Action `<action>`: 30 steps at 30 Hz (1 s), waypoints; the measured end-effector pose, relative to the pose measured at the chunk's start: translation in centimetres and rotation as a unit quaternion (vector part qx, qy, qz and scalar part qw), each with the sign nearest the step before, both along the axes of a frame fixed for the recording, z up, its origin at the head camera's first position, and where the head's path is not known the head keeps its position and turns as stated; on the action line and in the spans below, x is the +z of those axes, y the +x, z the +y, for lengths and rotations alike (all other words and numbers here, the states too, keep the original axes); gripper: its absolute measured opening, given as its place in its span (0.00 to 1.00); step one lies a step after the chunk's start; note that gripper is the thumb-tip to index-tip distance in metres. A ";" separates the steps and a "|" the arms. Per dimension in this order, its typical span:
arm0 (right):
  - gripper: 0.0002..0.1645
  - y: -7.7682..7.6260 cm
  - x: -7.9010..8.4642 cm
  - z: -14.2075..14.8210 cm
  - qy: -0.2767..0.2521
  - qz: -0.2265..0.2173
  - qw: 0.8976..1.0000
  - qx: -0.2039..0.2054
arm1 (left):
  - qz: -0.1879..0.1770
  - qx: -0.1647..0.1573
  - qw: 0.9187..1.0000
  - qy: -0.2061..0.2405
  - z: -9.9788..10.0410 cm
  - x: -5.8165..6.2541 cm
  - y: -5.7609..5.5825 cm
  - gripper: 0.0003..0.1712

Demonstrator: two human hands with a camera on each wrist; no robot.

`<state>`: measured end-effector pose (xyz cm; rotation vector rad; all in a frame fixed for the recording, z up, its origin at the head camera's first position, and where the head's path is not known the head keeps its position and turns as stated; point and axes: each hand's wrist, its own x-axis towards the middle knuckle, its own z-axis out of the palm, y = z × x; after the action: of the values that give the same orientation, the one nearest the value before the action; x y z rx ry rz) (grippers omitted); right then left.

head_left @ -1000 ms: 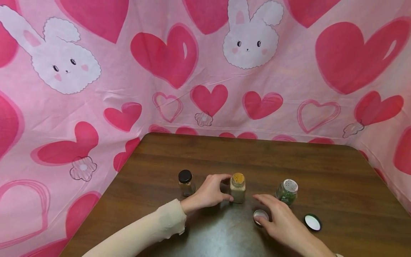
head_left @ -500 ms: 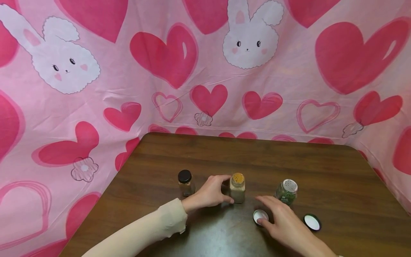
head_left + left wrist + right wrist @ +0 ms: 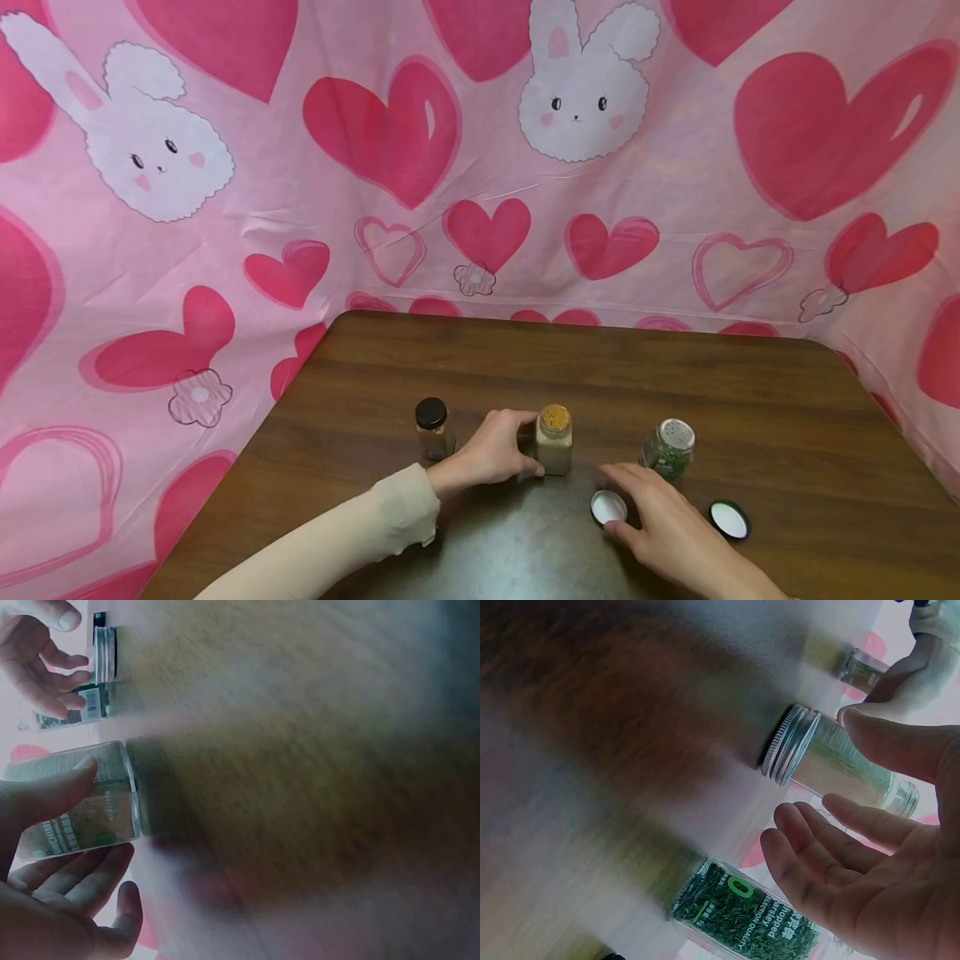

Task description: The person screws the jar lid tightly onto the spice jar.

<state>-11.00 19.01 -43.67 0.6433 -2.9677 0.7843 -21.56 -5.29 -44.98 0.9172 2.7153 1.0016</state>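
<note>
My left hand (image 3: 491,450) holds a clear glass spice jar (image 3: 554,450) that stands uncapped on the table, its top showing yellow-orange powder. In the left wrist view the thumb lies across the jar's labelled side (image 3: 97,810), with fingers along another side. My right hand (image 3: 660,512) hovers low over a round silver-edged lid (image 3: 608,507), which lies with its white inside up. Its thumb and loosely bent fingers (image 3: 810,855) stand apart around the lid without gripping it. Just beyond that hand is a parsley jar (image 3: 667,450) with a perforated shaker top.
A black-capped spice jar (image 3: 433,429) stands left of the left hand, close to the wrist. Another lid (image 3: 729,519), dark-rimmed with a white inside, lies right of the right hand. The brown wooden table (image 3: 525,358) meets a pink heart-and-bunny cloth (image 3: 480,150) behind and at the sides.
The right hand's thumb has slid off the lid's white inside to its near edge, and its fingers have shifted slightly toward me. The left hand and the jar stay in place.
</note>
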 end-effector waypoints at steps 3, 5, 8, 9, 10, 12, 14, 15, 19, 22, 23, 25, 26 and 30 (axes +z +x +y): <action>0.34 -0.1 0.0 0.1 0.002 -0.014 1.000 0.002 | 0.000 0.003 1.000 0.002 0.0 0.0 0.0 0.41; 0.35 -0.2 0.0 0.1 0.004 -0.022 1.000 0.003 | 0.000 0.005 1.000 0.002 0.1 0.0 0.0 0.41; 0.35 -0.2 0.0 0.1 0.009 -0.029 1.000 0.004 | 0.001 0.007 1.000 0.003 0.1 0.0 0.0 0.41; 0.35 -0.3 0.0 0.1 0.010 -0.031 0.999 0.004 | 0.000 0.008 1.000 0.001 0.1 -0.1 0.0 0.41; 0.36 -0.3 0.0 0.1 0.012 -0.032 0.999 0.003 | 0.001 0.009 1.000 0.000 0.1 -0.1 0.0 0.41; 0.36 -0.3 0.0 0.0 0.015 -0.034 0.999 0.005 | 0.001 0.010 1.000 -0.002 0.0 -0.2 0.0 0.41; 0.35 -0.3 0.0 0.0 0.018 -0.033 0.999 0.005 | 0.002 0.011 1.000 -0.004 0.0 -0.3 -0.1 0.41; 0.35 -0.3 0.0 0.0 0.019 -0.033 0.999 0.005 | 0.001 0.011 1.000 -0.003 0.0 -0.4 -0.1 0.41; 0.34 -0.3 0.0 -0.1 0.021 -0.032 0.999 0.007 | -0.002 0.011 1.000 0.001 0.0 -0.3 -0.1 0.40; 0.33 -0.3 0.0 -0.1 0.023 -0.033 0.999 0.010 | -0.004 0.012 1.000 0.000 0.0 -0.3 -0.1 0.40; 0.33 -0.3 0.0 -0.1 0.024 -0.033 0.999 0.011 | -0.005 0.013 1.000 -0.001 0.0 -0.2 -0.1 0.40; 0.32 -0.4 0.0 0.0 0.024 -0.034 0.999 0.014 | -0.006 0.012 1.000 0.000 0.0 -0.2 0.0 0.40; 0.32 -0.4 0.0 0.0 0.024 -0.036 0.999 0.014 | -0.006 0.012 1.000 0.001 0.0 -0.2 0.0 0.40; 0.32 -0.5 0.0 0.0 0.025 -0.035 0.999 0.017 | -0.007 0.010 1.000 0.006 0.0 -0.3 0.0 0.39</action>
<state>-11.46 19.01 -43.72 0.6855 -3.0560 0.7537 -21.57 -5.29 -45.24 0.8828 2.7157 1.0239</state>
